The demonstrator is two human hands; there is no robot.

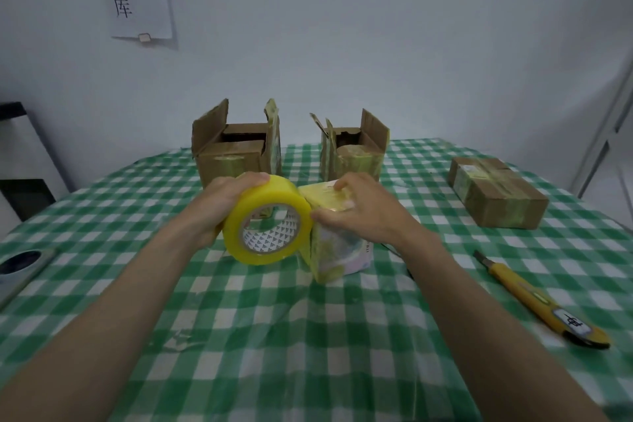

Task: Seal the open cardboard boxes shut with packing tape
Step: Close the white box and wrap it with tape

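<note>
We held the tape roll (pixel 269 220) in our left hand (pixel 219 202), grip curled around it, while our right hand (pixel 359 212) pinched the small box (pixel 337 250) to steady it for sealing.

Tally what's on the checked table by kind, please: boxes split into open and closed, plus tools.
Open cardboard boxes: 2
Closed boxes: 2, the taped brown box and the small box under the right hand
Tape roll: 1, in the left hand
Utility knife: 1
Total: 6

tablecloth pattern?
Green and white check on the tablecloth, clearest in the head view.
</note>
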